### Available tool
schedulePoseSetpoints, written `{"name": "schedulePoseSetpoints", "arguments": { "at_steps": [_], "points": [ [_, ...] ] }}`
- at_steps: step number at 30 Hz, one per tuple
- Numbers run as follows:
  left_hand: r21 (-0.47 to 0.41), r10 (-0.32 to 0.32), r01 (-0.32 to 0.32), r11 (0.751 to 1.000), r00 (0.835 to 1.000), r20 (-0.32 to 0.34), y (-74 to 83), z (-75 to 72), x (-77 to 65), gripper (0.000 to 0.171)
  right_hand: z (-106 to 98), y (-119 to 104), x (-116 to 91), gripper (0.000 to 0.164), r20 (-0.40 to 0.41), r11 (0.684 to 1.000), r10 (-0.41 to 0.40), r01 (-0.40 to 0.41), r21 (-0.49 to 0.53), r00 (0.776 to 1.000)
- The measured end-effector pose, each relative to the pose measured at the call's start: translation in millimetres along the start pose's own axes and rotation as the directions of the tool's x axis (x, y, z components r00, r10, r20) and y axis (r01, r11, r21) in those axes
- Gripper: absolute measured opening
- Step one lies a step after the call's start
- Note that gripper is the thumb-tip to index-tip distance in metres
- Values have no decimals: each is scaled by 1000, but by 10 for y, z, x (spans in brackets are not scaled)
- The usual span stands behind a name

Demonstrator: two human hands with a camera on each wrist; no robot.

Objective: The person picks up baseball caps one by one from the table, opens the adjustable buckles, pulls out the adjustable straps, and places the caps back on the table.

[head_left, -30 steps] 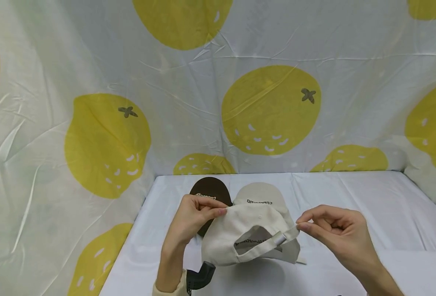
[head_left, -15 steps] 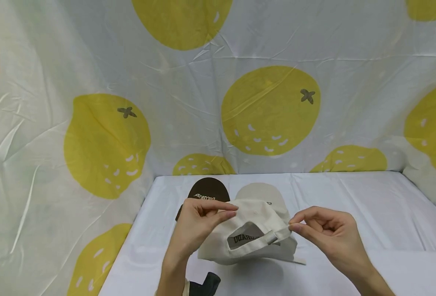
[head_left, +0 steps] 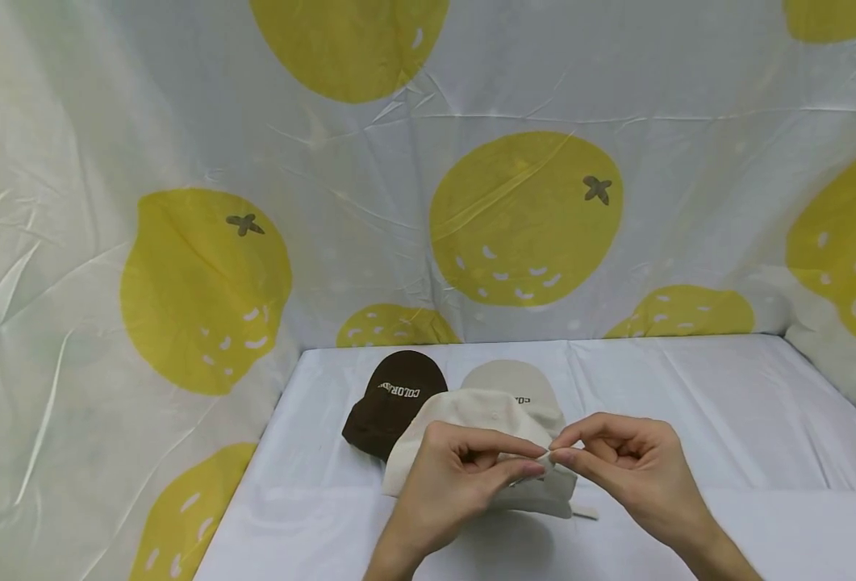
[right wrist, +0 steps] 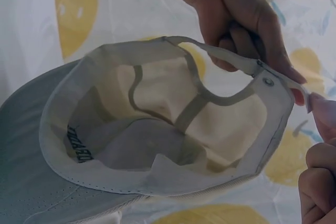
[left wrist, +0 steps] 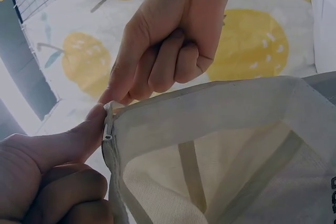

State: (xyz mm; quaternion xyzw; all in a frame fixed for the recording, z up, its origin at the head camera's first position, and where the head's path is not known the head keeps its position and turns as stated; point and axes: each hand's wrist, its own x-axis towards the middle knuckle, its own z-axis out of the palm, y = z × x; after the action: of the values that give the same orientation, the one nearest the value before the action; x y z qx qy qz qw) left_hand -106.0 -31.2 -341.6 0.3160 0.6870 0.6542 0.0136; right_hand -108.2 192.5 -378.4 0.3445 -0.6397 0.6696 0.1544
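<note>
A cream baseball cap (head_left: 428, 436) is held up with its back opening toward me; the right wrist view shows its inside and brim. My left hand (head_left: 457, 484) pinches the cap's back strap (right wrist: 231, 56) near the small metal buckle (left wrist: 107, 132). Close beside those fingertips, my right hand (head_left: 638, 468) pinches the strap's free end with thumb and forefinger. In the head view the left hand hides most of the strap and opening. Dark lettering (right wrist: 77, 144) shows through the inside of the front panel.
A dark brown cap (head_left: 398, 395) with white lettering lies behind the held cap, to the left. A pale grey-beige cap (head_left: 507, 375) is partly hidden behind it. A thin pale strip (head_left: 585, 513) shows at the held cap's lower right. A fruit-print sheet (head_left: 355, 186) hangs behind the white-covered table (head_left: 689, 411).
My left hand has left the cap's upper left side and moved right and slightly down to the strap. The right hand has shifted slightly left, still pinching the strap end.
</note>
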Motion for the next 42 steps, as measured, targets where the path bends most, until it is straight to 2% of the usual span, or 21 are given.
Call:
{"name": "schedulePoseSetpoints", "arguments": {
  "at_steps": [4, 9, 13, 17, 19, 23, 27, 30, 33, 36, 42],
  "points": [
    [13, -42, 43, 999, 999, -26, 0, 21, 12, 8, 0, -14, 0, 37, -10, 999, 14, -14, -46, 1000],
    [20, -35, 36, 999, 998, -46, 4, 4, 18, 7, -8, -81, 10, 32, -29, 985, 96, -99, -144, 995],
    [28, -21, 23, 999, 997, -74, 9, -16, 16, 8, -2, -101, 11, 29, -24, 974, 143, -144, -177, 990],
    [-7, -31, 31, 1000, 998, -55, -10, -8, 19, 11, 21, -64, -13, 31, 2, 983, 90, -89, -159, 996],
    [-15, -10, 9, 1000, 999, -42, -31, 4, 27, 13, 32, -36, -24, 33, 10, 990, 44, -42, -137, 999],
    [21, 103, -102, 995, 993, -59, -78, 28, 46, 11, 52, -2, -29, 35, -8, 994, -10, 9, -113, 1000],
    [81, 193, -185, 980, 974, -121, -107, 33, 64, 8, 86, -15, -23, 34, -45, 983, 28, -35, -182, 999],
    [92, 211, -198, 976, 964, -160, -112, 16, 74, 6, 122, -18, -18, 35, -68, 966, 48, -63, -249, 997],
    [80, 218, -206, 975, 960, -177, -117, -11, 81, 5, 153, 9, -13, 38, -82, 956, -1, -23, -294, 997],
    [56, 217, -210, 976, 959, -180, -120, -37, 81, 5, 178, 51, -14, 41, -104, 946, -62, 25, -324, 993],
    [20, 208, -207, 978, 963, -171, -106, -56, 78, 7, 224, 113, -28, 42, -160, 941, -102, 43, -337, 982]
  ]
}}
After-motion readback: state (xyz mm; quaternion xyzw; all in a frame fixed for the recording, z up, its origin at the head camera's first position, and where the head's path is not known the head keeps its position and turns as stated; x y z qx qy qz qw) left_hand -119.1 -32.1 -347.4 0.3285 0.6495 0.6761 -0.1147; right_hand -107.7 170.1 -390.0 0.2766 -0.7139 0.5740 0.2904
